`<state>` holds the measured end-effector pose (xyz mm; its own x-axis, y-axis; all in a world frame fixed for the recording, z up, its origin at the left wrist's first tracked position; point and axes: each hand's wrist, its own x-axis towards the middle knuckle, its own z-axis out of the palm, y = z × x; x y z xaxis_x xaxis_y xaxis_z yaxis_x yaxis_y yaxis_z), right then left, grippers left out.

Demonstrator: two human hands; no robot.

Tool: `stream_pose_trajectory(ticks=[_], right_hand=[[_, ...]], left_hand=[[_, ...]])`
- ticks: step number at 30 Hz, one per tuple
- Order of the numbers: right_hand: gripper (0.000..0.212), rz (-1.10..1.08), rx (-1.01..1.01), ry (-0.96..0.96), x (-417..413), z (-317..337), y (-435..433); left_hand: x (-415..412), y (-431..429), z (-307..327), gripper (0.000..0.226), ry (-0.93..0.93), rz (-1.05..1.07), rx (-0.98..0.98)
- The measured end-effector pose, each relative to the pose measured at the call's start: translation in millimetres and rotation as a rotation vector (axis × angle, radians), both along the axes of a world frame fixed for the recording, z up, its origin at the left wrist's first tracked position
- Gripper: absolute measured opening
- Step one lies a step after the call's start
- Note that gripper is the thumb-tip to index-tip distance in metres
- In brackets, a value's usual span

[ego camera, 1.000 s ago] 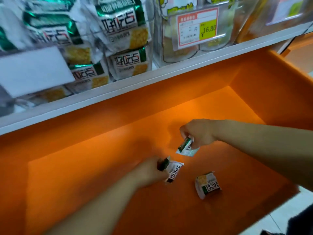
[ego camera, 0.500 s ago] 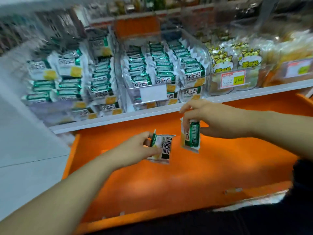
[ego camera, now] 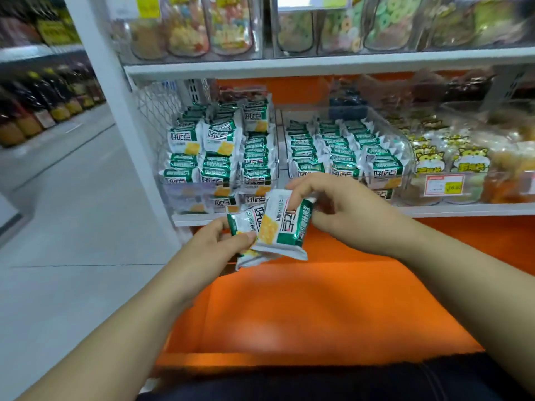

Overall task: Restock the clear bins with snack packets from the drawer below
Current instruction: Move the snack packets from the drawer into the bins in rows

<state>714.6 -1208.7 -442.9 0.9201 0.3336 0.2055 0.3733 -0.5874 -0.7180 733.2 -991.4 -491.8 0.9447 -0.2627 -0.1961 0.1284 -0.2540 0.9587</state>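
My left hand (ego camera: pixel 215 246) pinches a green-and-white snack packet (ego camera: pixel 244 222) by its lower edge. My right hand (ego camera: pixel 344 211) grips a second, larger-looking packet (ego camera: pixel 282 230) from above, overlapping the first. Both packets are held together in front of the shelf edge, above the open orange drawer (ego camera: pixel 304 311). Just behind them stand two clear bins: the left bin (ego camera: pixel 185 195) stacked with the same packets, and the right bin (ego camera: pixel 385 182) with packets in rows. The drawer floor that shows holds no packets.
A clear bin of yellow cartoon-label snacks (ego camera: pixel 440 163) sits to the right with a red price tag (ego camera: pixel 443 185). Upper shelf (ego camera: pixel 318 65) carries tubs of colourful sweets. A white upright post (ego camera: pixel 115 91) borders the left; grey aisle floor (ego camera: pixel 58 227) lies beyond.
Both hands rose out of the drawer, each with a packet, and came together in front of the bins. The view lifted from the drawer floor to the shelves.
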Motion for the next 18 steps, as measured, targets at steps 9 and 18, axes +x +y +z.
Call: stream_pose_trajectory(ticks=[9, 18], right_hand=[[0.014, -0.117, 0.276, 0.242, -2, -21, 27], [0.042, -0.157, 0.484, 0.069, 12, -27, 36]], left_hand=[[-11, -13, -9, 0.013, 0.172, 0.042, -0.206], [-9, -18, 6, 0.036, 0.225, -0.025, -0.262]])
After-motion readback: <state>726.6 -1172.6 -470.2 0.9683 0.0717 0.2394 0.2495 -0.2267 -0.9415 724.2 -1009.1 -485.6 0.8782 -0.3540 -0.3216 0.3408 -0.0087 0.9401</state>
